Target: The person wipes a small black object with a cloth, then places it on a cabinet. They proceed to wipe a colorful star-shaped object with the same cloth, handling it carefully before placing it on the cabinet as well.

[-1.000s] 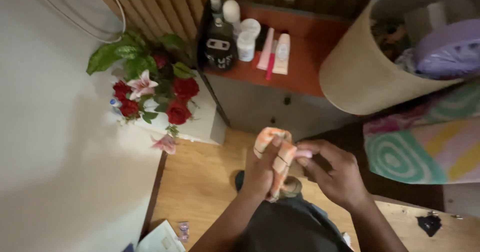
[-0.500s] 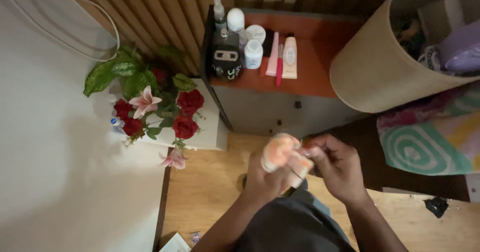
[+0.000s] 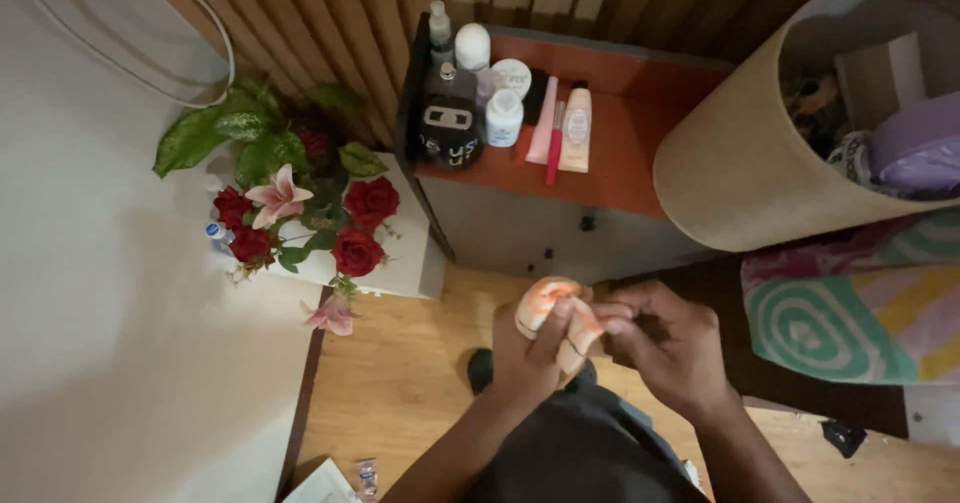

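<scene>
My left hand (image 3: pixel 535 358) is closed around a small roll of peach and white cloth (image 3: pixel 548 301), held upright above my lap. My right hand (image 3: pixel 668 343) meets it from the right, its fingertips pinching the cloth's edge near the roll's side. Both hands hover over the wooden floor (image 3: pixel 400 383), just in front of a low cabinet (image 3: pixel 560 228). My dark trousers fill the bottom of the view.
The cabinet's orange top (image 3: pixel 640 138) carries bottles, jars and tubes (image 3: pixel 500 108). A bunch of red and pink flowers (image 3: pixel 300 213) stands on a white box at left. A tan round basket (image 3: pixel 760 153) with clothes is at right, above a patterned rug (image 3: pixel 850 313).
The view has shifted so the hands sit lower and more central. The cloth roll has been drawn tighter into my left hand, with the right fingers still at its edge.
</scene>
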